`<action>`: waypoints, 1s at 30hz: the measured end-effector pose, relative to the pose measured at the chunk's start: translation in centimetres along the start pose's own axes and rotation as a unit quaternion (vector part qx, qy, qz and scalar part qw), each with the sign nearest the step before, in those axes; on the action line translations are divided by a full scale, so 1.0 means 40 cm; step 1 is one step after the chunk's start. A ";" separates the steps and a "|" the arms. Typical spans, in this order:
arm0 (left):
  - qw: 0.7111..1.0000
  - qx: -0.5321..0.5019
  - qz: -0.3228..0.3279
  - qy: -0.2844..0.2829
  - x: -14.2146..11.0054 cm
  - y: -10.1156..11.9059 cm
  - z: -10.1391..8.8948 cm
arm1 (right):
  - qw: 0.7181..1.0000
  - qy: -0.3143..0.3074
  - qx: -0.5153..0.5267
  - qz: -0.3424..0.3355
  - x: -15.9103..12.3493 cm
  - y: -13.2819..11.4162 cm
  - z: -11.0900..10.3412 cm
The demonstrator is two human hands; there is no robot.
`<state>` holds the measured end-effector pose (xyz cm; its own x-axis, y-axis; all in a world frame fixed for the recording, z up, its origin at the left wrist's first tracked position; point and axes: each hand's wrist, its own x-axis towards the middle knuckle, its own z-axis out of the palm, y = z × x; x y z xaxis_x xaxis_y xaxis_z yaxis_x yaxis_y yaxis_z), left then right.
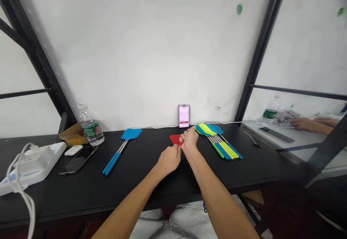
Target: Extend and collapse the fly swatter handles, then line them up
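Observation:
Both hands are closed on a red fly swatter (175, 139) over the middle of the black table. My left hand (170, 158) grips it from the near side, with the thumb pressed toward the swatter. My right hand (190, 139) wraps around its right part. Only the red mesh head shows; the fingers hide the rest. Right of the hands lies a fanned row of several fly swatters (217, 141) with blue, green and yellow handles. To the left are blue fly swatters (131, 134), stacked together with their handles pointing toward me.
A lit phone (184, 116) leans on the wall behind the hands. At left are a water bottle (91, 125), an open cardboard box (73, 135), a white case (73, 150), a dark phone (78, 160) and a power strip (54, 156). Another person's hands (309, 126) show at far right.

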<state>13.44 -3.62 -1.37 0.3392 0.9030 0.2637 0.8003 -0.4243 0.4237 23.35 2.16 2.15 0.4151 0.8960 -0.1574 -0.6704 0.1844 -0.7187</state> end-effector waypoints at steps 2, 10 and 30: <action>0.998 -0.053 0.017 -0.004 0.007 -0.004 -0.002 | 1.000 0.000 0.012 0.008 0.007 -0.001 -0.006; 0.886 -0.415 -0.087 -0.188 0.015 -0.004 -0.023 | 0.999 -0.030 0.001 0.035 0.017 -0.014 -0.014; 0.655 -0.623 -0.163 -0.395 -0.042 -0.025 -0.091 | 0.991 -0.120 0.050 0.004 0.054 -0.180 -0.046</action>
<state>10.28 -4.96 0.93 0.7949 0.5035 -0.3386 0.0355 0.5185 0.8543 30.21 2.02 5.72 0.2590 0.9658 0.0119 -0.7362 0.2053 -0.6449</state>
